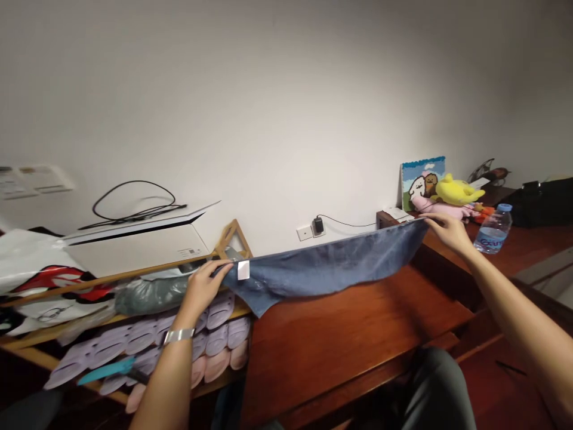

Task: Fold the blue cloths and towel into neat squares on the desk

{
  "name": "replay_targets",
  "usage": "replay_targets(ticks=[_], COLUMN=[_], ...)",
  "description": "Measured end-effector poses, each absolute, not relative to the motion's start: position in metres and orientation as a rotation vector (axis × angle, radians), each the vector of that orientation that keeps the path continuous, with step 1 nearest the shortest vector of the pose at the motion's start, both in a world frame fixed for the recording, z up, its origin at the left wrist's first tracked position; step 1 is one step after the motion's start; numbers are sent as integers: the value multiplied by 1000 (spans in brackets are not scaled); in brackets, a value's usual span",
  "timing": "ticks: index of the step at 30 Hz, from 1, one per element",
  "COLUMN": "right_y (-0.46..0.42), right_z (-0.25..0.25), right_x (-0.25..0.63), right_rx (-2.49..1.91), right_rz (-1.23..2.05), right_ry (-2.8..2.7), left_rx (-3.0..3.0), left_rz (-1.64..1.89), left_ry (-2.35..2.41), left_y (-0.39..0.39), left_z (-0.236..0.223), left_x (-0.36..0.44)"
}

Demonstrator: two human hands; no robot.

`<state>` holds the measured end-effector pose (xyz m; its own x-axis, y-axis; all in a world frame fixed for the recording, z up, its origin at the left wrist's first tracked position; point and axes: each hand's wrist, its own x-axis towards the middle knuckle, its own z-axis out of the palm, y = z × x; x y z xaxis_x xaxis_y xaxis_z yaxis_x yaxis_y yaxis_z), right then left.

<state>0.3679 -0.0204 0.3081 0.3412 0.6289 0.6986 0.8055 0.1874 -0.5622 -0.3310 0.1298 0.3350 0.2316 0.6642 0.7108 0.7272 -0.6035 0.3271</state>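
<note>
Pinching cloth ends, left hand and right hand stretch it wide. It isn't laid flat on the desk.

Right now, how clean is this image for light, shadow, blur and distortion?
Head view: wall brightest around mid-frame, dimming toward the upper right; soft shadow on the desk; wall plates at left smeared; wide-angle stretch toward the edges.

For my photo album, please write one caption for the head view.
Two hands stretch a blue cloth above a reddish wooden table.
</note>
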Motion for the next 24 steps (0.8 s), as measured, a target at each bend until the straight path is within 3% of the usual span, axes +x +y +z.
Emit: replay_targets(ticks=[5, 12, 15, 18, 24], right_y=[-63, -101, -108, -115, -139], right_z=[250, 75, 22, -6, -30], right_x=[358, 357, 358, 362, 367], right_rx=[-1560, -1828, -1941, -1969, -1948], right_rz=[-177, 69, 118, 93, -37], right_ry=[-1308, -1319, -1355, -1431, -1586], left_rx=[-2425, -2646, -2696, -2658, -2686], left_rz=[-1266, -1041, -883, -806, -663], left_ry=[-1304, -1434, -1450, -1429, -1332], left_y=[87, 26, 3, -8, -17], left_z=[262, 74, 22, 1, 10], left_x=[-359, -357, -351, -350, -353])
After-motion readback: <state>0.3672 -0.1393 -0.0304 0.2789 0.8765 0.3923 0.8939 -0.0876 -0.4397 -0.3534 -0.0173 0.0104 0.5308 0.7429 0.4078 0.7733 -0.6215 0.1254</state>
